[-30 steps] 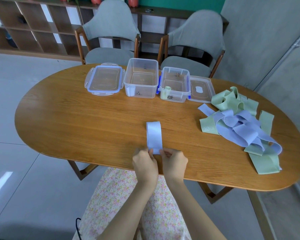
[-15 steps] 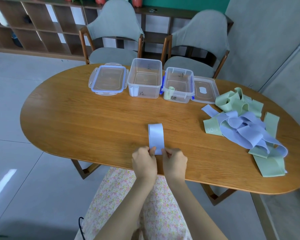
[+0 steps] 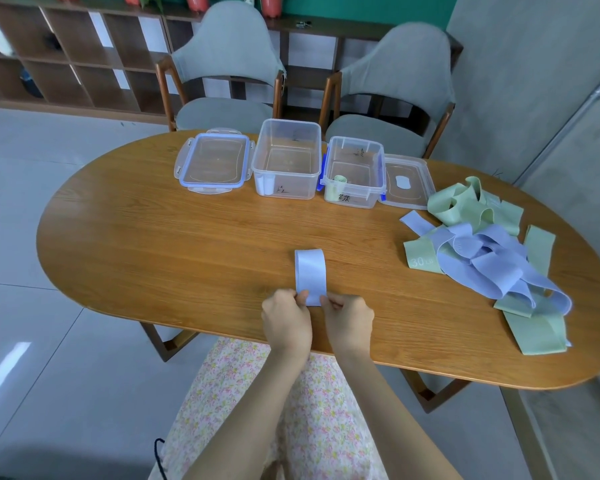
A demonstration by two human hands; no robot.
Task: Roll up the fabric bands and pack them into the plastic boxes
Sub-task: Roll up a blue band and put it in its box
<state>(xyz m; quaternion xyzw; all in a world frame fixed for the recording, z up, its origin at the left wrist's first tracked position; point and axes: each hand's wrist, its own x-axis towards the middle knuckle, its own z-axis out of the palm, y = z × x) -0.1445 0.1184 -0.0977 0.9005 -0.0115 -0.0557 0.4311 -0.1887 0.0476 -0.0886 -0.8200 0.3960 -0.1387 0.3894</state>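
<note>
I had the oval wooden table [image 3: 153, 244] before me, with the heap of loose green and lilac fabric bands [image 3: 489, 258] well off to the right and two clear plastic boxes at the far edge: the left box [image 3: 286, 159] showing something pale in its near corner, the right box [image 3: 355, 176] already holding one green roll [image 3: 340, 180], their clear lids lying flat on the table beside them. Near the front edge lay the flat lilac fabric band [image 3: 310, 271], stretching away from me. My left hand [image 3: 286, 322] and right hand [image 3: 349, 322] each pinched a corner of its near end between thumb and fingertips, so I judged I was at the very start of rolling this band, with most of the pile not yet packed. The next move would call for turning that end over tightly and keeping both edges level so the roll doesn't skew. Against the frame a second before, little differed: the band and both pinches looked the same, only my view had drifted slightly
</note>
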